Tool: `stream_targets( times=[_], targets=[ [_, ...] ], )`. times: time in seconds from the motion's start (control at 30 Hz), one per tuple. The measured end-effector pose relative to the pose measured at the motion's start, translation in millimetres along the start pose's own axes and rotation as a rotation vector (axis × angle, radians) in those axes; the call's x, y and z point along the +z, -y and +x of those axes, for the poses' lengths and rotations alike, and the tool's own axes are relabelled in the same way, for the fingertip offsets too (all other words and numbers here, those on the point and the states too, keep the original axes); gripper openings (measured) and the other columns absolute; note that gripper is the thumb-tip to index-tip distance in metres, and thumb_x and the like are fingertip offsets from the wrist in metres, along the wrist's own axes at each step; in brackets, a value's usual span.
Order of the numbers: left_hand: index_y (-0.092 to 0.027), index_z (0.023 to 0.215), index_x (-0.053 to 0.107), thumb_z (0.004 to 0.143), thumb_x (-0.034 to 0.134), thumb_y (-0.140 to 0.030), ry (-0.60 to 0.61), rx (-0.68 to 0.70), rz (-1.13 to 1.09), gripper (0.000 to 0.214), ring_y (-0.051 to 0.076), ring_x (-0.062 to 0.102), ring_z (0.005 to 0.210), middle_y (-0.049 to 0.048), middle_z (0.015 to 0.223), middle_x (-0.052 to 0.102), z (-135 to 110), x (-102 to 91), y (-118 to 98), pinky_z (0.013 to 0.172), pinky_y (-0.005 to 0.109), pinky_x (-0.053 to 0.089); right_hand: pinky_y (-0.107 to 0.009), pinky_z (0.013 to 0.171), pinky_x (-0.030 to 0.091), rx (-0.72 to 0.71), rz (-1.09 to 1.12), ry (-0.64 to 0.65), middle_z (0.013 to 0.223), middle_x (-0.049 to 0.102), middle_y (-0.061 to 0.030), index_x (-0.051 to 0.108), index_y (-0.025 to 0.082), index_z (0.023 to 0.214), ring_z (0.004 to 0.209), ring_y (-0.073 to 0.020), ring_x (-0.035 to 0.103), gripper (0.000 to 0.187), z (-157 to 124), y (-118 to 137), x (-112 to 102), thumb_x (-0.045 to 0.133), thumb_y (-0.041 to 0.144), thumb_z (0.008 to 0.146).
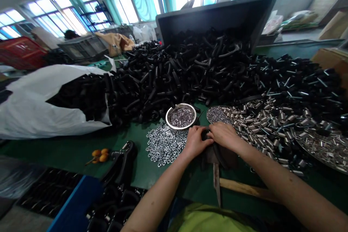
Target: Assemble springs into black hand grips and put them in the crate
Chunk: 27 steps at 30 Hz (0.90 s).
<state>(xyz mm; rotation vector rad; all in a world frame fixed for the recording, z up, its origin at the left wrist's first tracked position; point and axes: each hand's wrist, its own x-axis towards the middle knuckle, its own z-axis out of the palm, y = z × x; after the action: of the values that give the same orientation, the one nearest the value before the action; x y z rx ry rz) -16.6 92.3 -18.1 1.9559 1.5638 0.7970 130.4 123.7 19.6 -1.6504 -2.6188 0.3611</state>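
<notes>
Both my hands meet over the green table just in front of the round dish. My left hand (196, 140) has its fingers closed around the upper end of a black curved handle part (220, 156). From the other side my right hand (222, 135) pinches the same end; any small piece between the fingertips is hidden. Beneath the part sits a dark brown block (230, 157). A hammer with a wooden handle (244, 187) and a narrow metal head (216, 181) lies nearer my body. Loose metal nuts (164, 145) spread beside my left hand.
Small pins fill the round dish (181, 116). Metal springs (261, 130) lie right, before a tray of small parts (326, 145). Black parts (174, 72) pile up behind, spilling from a grey bin (217, 14). Orange fruit (103, 155) and a blue-edged crate (77, 203) are left.
</notes>
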Motion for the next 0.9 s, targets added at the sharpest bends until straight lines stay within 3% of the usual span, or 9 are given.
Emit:
stream_targets(
  times=[0.13,0.3,0.47,0.63,0.73,0.83,0.9],
  targets=[
    [-0.017,0.097,0.065,0.085,0.052,-0.027,-0.12,-0.046,0.163,0.02,0.017,0.057,0.09,0.0061,0.094,0.063,17.7,-35.4,18.1,0.083,0.029,0.044,-0.033,0.079,0.042,-0.099,-0.013,-0.069,0.097,0.065,-0.0122,0.066,0.018,0.092,0.103,-0.0255,0.054,0.022,28.7,22.9,-9.8,0.044,0.024,0.089],
    [-0.019,0.094,0.068,0.082,0.054,-0.024,-0.097,-0.247,0.579,0.019,0.022,0.056,0.1,0.0083,0.104,0.062,50.0,-73.5,50.2,0.084,0.03,0.045,-0.033,0.083,0.044,-0.152,-0.008,-0.09,0.101,0.064,-0.0116,0.067,0.017,0.09,0.107,-0.0246,0.051,0.018,80.8,55.2,-5.1,0.05,0.021,0.087],
    [-0.019,0.092,0.067,0.082,0.052,-0.023,-0.043,-0.259,0.642,0.018,0.022,0.058,0.098,0.009,0.106,0.062,64.4,-72.6,61.6,0.079,0.029,0.046,-0.04,0.083,0.049,-0.123,0.015,-0.112,0.117,0.056,-0.0093,0.055,0.017,0.115,0.099,-0.0196,0.057,0.03,106.0,69.2,9.0,0.052,0.033,0.089],
    [-0.017,0.098,0.064,0.088,0.044,-0.025,-0.052,-0.256,0.685,0.024,0.022,0.058,0.099,0.0099,0.108,0.061,61.6,-67.2,61.9,0.081,0.029,0.046,-0.041,0.082,0.049,-0.125,0.122,-0.151,0.118,0.055,-0.009,0.054,0.017,0.116,0.098,-0.0197,0.057,0.033,103.4,63.2,15.1,0.054,0.034,0.088],
    [-0.017,0.102,0.062,0.089,0.04,-0.027,-0.053,-0.256,0.704,0.027,0.021,0.058,0.098,0.0102,0.108,0.061,60.2,-68.6,62.6,0.082,0.03,0.046,-0.036,0.079,0.049,-0.107,0.236,-0.176,0.104,0.062,-0.0082,0.054,0.014,0.113,0.091,-0.0184,0.06,0.026,98.8,56.3,11.5,0.049,0.027,0.09],
    [-0.019,0.099,0.063,0.085,0.049,-0.028,-0.013,-0.24,0.71,0.021,0.02,0.059,0.098,0.008,0.108,0.062,62.7,-71.5,63.3,0.082,0.028,0.045,-0.027,0.074,0.045,-0.092,0.368,-0.208,0.089,0.068,-0.0047,0.049,0.015,0.111,0.081,-0.015,0.062,0.022,86.6,43.3,2.8,0.041,0.017,0.091],
    [-0.021,0.095,0.065,0.081,0.055,-0.027,0.025,-0.233,0.711,0.018,0.02,0.059,0.099,0.0063,0.109,0.062,65.4,-73.0,63.4,0.083,0.026,0.045,-0.024,0.071,0.044,-0.086,0.442,-0.228,0.09,0.069,-0.0025,0.047,0.017,0.111,0.078,-0.0125,0.062,0.022,71.7,29.0,-3.1,0.037,0.017,0.091]
  ],
)
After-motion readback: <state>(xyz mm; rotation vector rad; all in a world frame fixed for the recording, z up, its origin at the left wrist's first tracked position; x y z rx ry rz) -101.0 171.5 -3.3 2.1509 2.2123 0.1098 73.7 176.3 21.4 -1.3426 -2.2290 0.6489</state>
